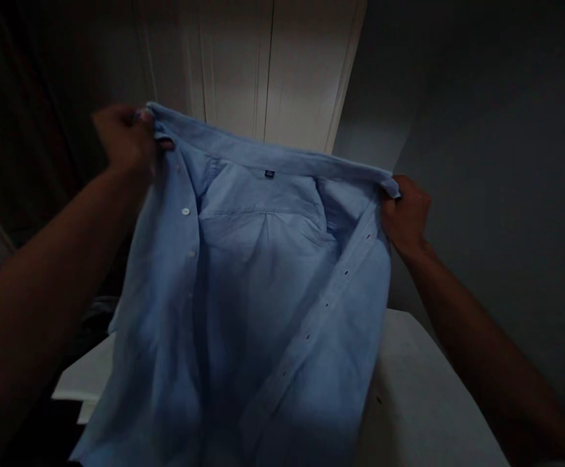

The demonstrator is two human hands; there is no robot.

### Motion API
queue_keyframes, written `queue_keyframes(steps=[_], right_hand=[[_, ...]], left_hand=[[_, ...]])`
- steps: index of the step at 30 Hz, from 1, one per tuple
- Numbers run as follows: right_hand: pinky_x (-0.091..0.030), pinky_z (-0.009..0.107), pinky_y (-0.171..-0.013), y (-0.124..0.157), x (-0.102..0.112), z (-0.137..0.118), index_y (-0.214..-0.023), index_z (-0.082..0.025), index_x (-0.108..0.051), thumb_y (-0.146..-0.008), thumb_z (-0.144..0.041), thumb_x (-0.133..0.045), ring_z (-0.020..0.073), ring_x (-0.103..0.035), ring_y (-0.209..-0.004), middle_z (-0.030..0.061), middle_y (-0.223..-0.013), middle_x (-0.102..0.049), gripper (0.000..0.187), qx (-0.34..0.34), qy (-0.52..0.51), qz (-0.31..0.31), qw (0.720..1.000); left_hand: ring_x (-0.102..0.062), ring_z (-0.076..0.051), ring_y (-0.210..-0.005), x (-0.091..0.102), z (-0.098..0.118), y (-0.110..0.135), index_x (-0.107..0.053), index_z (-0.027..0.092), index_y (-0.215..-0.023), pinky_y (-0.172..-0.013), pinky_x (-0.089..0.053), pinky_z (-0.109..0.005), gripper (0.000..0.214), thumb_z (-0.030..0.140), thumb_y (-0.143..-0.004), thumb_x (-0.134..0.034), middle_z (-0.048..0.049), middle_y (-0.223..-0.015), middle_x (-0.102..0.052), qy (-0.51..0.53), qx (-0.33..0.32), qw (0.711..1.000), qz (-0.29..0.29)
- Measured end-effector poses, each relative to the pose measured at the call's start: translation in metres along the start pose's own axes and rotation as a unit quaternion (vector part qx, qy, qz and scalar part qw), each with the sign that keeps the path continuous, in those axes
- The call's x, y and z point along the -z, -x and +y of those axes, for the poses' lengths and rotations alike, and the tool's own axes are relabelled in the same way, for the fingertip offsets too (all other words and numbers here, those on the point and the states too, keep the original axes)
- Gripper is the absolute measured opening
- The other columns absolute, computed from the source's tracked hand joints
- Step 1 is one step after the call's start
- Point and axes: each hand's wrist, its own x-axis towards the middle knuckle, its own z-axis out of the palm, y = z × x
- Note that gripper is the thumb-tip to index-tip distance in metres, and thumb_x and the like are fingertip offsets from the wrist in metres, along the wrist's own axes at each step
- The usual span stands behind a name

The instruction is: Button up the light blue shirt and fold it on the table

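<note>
Left forearm [43,292] was closest to the lens, low left, with the right forearm [481,350] coming in from low right. Both reached up and forward. Light was poor and the left side was motion-blurred.

Left hand [126,139]: closed, pinching the collar end on the button side. Right hand [405,217]: closed, fist around the collar end on the buttonhole side.

The light blue shirt [263,292] hung in the air between the two hands, stretched out by the collar [272,155], inside facing the camera. A small dark label [269,173] showed under the collar. The front was fully open:
- white buttons [185,211] down the left placket
- buttonholes [346,273] down the right placket
- nothing fastened

The lower part draped toward a white counter [418,389] below. I couldn't tell whether the hem touched it, and the sleeves weren't visible.

Behind were pale wardrobe doors [272,65], closed, and a plain grey wall [496,162] on the right.

Progress, my read: early stage.
- Done: shirt picked up, opened out, squared at the collar.
- Not done: not laid flat, no fold in it, no button closed, no hanger in sight.
</note>
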Motion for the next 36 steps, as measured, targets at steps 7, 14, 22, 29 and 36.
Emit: queue_keyframes(steps=[7, 14, 22, 29, 36], right_hand=[[-0.043, 0.026, -0.051, 0.015, -0.041, 0.008, -0.078, -0.016, -0.066, -0.084, -0.035, -0.05, 0.017, -0.056, -0.052, 0.0015, -0.056, -0.059, 0.027, -0.153, -0.089, -0.271, 0.946], [-0.05, 0.034, -0.087, 0.148, -0.019, -0.017, -0.106, -0.02, -0.071, -0.077, -0.027, -0.06, 0.023, -0.066, -0.097, 0.0077, -0.107, -0.071, 0.031, 0.029, -0.191, -0.661, 0.725], [-0.04, 0.047, -0.106, 0.241, 0.068, -0.031, -0.147, -0.029, -0.039, -0.083, -0.057, -0.061, 0.032, -0.049, -0.129, 0.0115, -0.145, -0.049, 0.073, -0.065, -0.179, -0.727, 0.659], [-0.016, 0.057, -0.116, 0.307, 0.054, -0.026, -0.155, -0.019, 0.0, -0.058, -0.07, -0.075, 0.0416, -0.003, -0.147, 0.019, -0.161, -0.002, 0.133, -0.034, -0.1, -0.714, 0.692], [-0.036, 0.053, -0.11, 0.331, 0.033, -0.039, -0.143, -0.019, -0.043, -0.084, -0.052, -0.059, 0.0351, -0.045, -0.131, 0.0189, -0.137, -0.052, 0.07, -0.062, -0.066, -0.611, 0.787]], left_hand=[[-0.064, -0.017, -0.088, -0.021, -0.023, 0.042, -0.065, 0.009, -0.097, -0.083, -0.05, -0.036, 0.022, 0.022, -0.087, -0.05, -0.0016, -0.085, -0.063, -0.234, -0.073, 0.965, -0.095], [-0.065, -0.02, -0.07, 0.027, -0.123, 0.188, -0.069, 0.016, -0.07, -0.066, -0.05, -0.029, 0.025, 0.038, -0.077, -0.061, -0.0038, -0.068, -0.068, -0.325, 0.092, 0.85, -0.403], [-0.031, -0.042, -0.139, 0.12, -0.151, 0.305, -0.033, 0.007, -0.147, -0.104, -0.037, -0.053, 0.094, 0.057, -0.073, -0.063, -0.0295, -0.152, -0.025, -0.53, 0.06, 0.815, -0.226], [0.0, -0.047, -0.145, 0.144, -0.172, 0.295, -0.006, 0.019, -0.155, -0.107, -0.008, -0.068, 0.137, 0.055, -0.046, -0.08, -0.0253, -0.157, -0.017, -0.532, 0.121, 0.672, -0.501], [-0.054, -0.032, -0.119, 0.142, -0.172, 0.303, -0.06, 0.024, -0.124, -0.099, -0.038, -0.048, 0.047, 0.022, -0.077, -0.06, -0.0132, -0.123, -0.064, -0.504, 0.058, 0.715, -0.48]])
